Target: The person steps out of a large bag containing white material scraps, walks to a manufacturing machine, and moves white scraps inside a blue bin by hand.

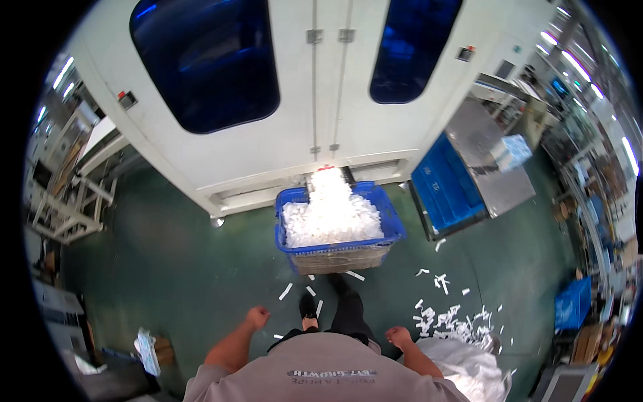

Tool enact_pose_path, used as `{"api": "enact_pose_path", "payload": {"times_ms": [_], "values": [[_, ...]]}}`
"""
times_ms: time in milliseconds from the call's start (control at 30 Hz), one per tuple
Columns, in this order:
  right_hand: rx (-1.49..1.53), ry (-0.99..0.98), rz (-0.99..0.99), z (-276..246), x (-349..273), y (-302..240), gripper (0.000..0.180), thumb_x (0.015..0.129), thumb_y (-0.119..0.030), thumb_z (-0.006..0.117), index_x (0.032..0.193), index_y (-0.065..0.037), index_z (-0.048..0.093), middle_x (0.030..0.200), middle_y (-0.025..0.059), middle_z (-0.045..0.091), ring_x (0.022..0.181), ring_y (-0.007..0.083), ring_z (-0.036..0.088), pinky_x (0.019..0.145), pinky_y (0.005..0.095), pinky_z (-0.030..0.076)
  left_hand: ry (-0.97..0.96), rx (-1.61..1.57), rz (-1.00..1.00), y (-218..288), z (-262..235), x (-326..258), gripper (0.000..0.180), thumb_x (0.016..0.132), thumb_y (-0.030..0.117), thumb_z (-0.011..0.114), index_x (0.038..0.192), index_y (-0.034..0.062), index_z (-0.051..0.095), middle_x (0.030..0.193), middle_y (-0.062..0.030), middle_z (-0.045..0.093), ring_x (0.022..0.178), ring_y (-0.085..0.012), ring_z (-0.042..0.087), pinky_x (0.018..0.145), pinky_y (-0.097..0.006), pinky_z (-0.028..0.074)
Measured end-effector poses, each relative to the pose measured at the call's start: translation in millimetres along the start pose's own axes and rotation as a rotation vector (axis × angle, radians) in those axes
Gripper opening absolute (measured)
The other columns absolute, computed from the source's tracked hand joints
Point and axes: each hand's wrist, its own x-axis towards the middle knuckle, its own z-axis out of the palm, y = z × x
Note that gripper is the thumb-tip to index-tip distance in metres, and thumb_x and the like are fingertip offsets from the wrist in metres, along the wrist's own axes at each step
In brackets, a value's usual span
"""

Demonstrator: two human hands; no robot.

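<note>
My left hand [258, 317] hangs beside my body with its fingers curled in, and nothing shows in it. On the other side my right hand [398, 336] is also loosely closed, holding nothing I can see; it is nearest to a white sack [469, 365]. Both hands are apart from the blue plastic basket [396, 226] in front of my feet. White scraps [321, 218] are heaped in that basket, brightly lit, up to a low outlet of the white machine. Brown cardboard-like material [341, 260] covers the basket's near side.
Ahead stands the large white machine cabinet [295, 134] with dark windows. At right, a blue bin [445, 187] sits by a metal table [509, 194]. Loose white strips [455, 328] litter the green floor near the sack. A white frame [74, 214] stands at left.
</note>
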Motion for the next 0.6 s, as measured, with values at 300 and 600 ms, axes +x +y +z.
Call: {"api": "enact_pose_path", "payload": {"times_ms": [300,600], "values": [[-0.210,0.112,-0.532,-148,247,23,0.017,0.084,-0.023,0.059,0.088,-0.008,0.069,0.080,0.0066,0.068,0.067,0.0184,0.064,0.061,0.0322,0.052,-0.053,0.176,-0.232,18,8,-26,0.031,0.092,0.030,0.051,0.109,0.0101,0.067,0.120,-0.0106,0.063,0.106,-0.0291,0.062,0.090,-0.040,0.051],[0.020,-0.107,-0.276,-238,325,-138,0.015,0.082,-0.012,0.064,0.079,0.003,0.068,0.067,0.0091,0.065,0.056,0.0176,0.061,0.051,0.0309,0.049,0.292,-0.417,-0.359,113,33,-37,0.035,0.085,0.037,0.064,0.105,0.0080,0.068,0.101,-0.0122,0.070,0.096,-0.0293,0.066,0.085,-0.038,0.052]]}}
